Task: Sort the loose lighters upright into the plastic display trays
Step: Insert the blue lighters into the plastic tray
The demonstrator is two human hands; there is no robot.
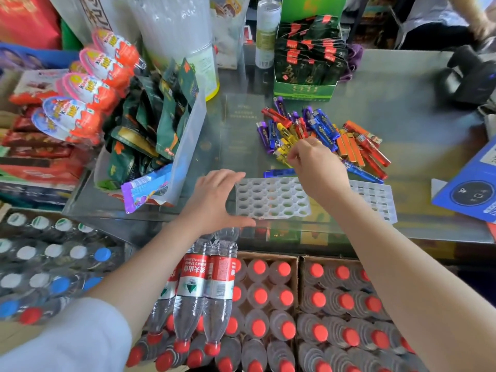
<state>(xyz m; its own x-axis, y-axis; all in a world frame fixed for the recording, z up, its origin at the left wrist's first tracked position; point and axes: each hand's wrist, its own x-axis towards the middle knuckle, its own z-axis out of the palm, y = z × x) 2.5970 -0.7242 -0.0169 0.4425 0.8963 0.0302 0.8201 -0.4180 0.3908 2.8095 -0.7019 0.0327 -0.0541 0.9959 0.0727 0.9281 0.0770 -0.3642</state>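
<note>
Nearest are water bottles (279, 304) with red caps, packed in boxes under the counter (418, 108). Above them, at the counter's near edge, lies a white tray (271, 197) with empty round holes; a second tray (375, 197) lies just beside it on the right. The left hand (214, 200) rests at the first tray's left edge, fingers (228, 174) spread wide around its corner, thumb along the near side, holding nothing. The right hand (316, 167) reaches over the tray's far edge into the lighters (322, 132), its fingertips pinched together at the yellow ones; whether it has one gripped I cannot tell. The lighters lie flat in a loose heap, red, blue, purple, yellow and orange, one blue one just beside the tray. Farther back stands a green box (303, 89) of dark packets.
</note>
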